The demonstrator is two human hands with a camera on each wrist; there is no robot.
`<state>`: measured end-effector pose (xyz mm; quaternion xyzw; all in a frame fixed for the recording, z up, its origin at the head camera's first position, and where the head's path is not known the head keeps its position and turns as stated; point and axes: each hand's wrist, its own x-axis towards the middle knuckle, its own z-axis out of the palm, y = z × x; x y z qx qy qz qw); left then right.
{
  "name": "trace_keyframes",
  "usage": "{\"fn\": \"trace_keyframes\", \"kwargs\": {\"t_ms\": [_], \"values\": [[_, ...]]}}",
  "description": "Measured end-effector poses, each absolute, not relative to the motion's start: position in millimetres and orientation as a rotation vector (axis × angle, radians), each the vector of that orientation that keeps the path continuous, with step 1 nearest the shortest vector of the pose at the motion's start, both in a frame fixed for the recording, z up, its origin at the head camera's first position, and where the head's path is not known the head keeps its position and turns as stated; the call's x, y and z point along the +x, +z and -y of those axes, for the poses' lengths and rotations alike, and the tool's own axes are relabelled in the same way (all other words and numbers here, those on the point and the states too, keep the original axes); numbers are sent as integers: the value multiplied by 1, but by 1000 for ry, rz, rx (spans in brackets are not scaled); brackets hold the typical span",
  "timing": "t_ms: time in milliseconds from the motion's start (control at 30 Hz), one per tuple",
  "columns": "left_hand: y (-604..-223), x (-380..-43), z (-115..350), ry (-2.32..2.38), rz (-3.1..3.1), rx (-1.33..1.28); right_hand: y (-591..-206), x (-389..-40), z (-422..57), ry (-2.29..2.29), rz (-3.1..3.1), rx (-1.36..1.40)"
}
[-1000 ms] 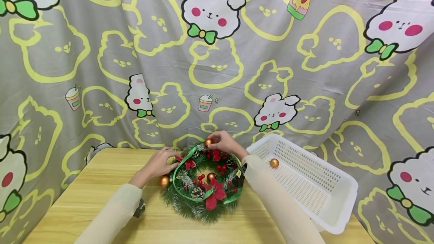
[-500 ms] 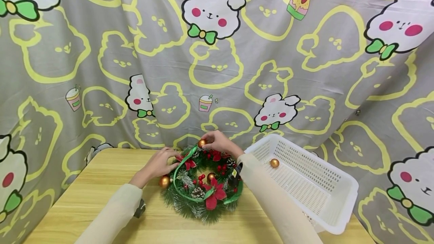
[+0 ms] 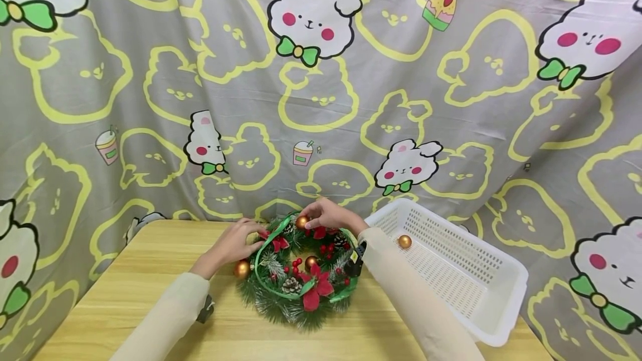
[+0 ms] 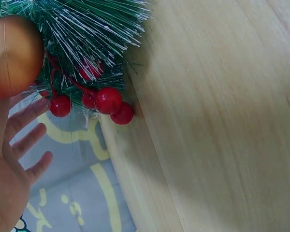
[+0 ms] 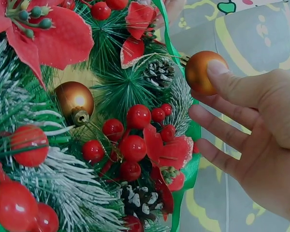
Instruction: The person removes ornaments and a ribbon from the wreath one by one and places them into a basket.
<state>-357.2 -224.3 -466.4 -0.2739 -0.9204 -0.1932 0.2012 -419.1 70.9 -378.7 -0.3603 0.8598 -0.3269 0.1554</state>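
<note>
Right grip (image 5: 268, 137) — a bare hand, as I see it from my end — pinches a gold ball (image 5: 200, 79) between thumb and fingers. I have that ball over the far side of the wreath (image 3: 288, 308), just beside the green ribbon (image 5: 191, 175) and near a pinecone (image 5: 159, 72); whether it touches the needles I cannot tell. My left grip (image 3: 233, 245) rests at the wreath's left edge, its visible fingers spread and loose, though a second ball (image 4: 14, 55) hides part of the thumb from the wrist camera. That ball sits at the outer left of the wreath. I see a third ball (image 3: 311, 263) in the wreath's open middle, near a red flower (image 3: 317, 289) and berries (image 5: 134, 148). The wreath lies on the wooden bench (image 3: 130, 272). To its right stands a white basket (image 3: 466, 291) with a fourth ball (image 3: 404, 242) inside — toward its far left end. Cream sleeves (image 3: 416, 294) cover both arms, and a patterned curtain (image 3: 321, 177) hangs behind the bench.
</note>
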Motion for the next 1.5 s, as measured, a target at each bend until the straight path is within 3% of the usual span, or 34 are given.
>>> {"fn": "trace_keyframes", "kwargs": {"t_ms": [333,900,1500], "values": [[-466,-358,224,-548,2623,-753,-374,-423,-79,-965,-2469,-956],[-464,-355,224,-568,2642,-737,-326,-428,-123,-798,-2587,-1025],[-464,-352,224,-553,2611,-744,-317,-430,-245,-972,-2819,-798]]}}
